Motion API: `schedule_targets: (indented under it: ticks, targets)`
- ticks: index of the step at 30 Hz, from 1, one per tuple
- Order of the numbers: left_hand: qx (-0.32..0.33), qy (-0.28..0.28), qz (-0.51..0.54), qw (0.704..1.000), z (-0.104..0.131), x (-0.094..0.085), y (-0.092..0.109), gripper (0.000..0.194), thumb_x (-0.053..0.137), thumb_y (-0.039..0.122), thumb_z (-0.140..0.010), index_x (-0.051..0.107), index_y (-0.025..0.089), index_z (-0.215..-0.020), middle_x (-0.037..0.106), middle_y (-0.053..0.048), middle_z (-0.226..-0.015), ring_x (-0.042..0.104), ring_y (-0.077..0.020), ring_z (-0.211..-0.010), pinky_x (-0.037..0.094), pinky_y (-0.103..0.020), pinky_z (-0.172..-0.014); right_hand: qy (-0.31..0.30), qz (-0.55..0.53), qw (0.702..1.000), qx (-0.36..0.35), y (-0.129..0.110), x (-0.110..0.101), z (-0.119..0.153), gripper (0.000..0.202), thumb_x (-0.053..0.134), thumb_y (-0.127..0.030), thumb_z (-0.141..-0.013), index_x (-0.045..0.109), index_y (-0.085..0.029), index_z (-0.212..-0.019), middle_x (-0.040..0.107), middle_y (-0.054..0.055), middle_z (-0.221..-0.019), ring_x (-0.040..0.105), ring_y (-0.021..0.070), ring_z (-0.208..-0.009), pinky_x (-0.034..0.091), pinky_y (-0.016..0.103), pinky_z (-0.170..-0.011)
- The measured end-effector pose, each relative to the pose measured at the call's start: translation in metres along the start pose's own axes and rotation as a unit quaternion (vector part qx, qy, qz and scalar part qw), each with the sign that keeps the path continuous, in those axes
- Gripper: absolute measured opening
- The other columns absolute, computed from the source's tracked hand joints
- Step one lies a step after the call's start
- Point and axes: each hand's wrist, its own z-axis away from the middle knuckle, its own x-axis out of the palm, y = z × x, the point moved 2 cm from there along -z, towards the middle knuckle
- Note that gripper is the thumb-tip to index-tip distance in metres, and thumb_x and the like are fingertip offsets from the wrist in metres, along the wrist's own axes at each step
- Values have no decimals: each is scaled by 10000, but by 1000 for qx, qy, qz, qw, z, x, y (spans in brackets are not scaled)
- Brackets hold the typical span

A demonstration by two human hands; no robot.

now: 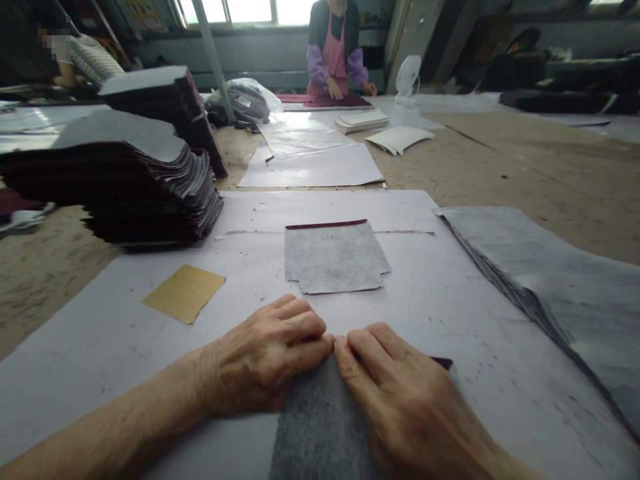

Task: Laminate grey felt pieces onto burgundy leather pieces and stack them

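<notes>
My left hand and my right hand meet at the top edge of a grey fabric piece that lies on the white sheet. Both have their fingers curled, with thumbs and fingertips pressed close together on that edge. A dark red corner shows beyond my right hand; most of the top edge is hidden under my fingers. Just ahead lies another grey fabric piece, flat, with a dark red strip along its far edge and notched near corners. Left of it rests a yellow card.
Tall stacks of dark red, grey-faced pieces stand at the left. A layered grey pile lies at the right. Farther back are white sheets, a small white fan and a person in a pink apron across the table.
</notes>
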Motion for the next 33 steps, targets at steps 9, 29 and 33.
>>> schedule_targets:
  ticks: [9,29,33]
  targets:
    - [-44,41,40,997,14,-5,-8,352,414,-28,-709,572,122,-985,555,-66,-825,480,-143,-744,455,-300,-703,32,-48,998,-25,6,8,5,356,313,3,-783,623,-31,-954,588,112,-785,517,181,-753,526,279,-657]
    - [-210,26,-93,973,31,-4,61,257,440,112,-806,575,111,-1025,612,-115,-1034,546,-225,-883,467,-383,-745,-76,-12,997,-9,10,13,-3,608,366,-1,-648,525,-166,-1211,529,101,-819,527,202,-724,515,309,-515]
    - [-191,73,-92,974,35,4,55,252,437,132,-787,586,99,-988,618,-117,-962,543,-219,-817,461,-377,-685,-95,-14,995,-2,9,12,-4,628,359,8,-638,525,-198,-1208,517,90,-802,530,197,-714,514,304,-503]
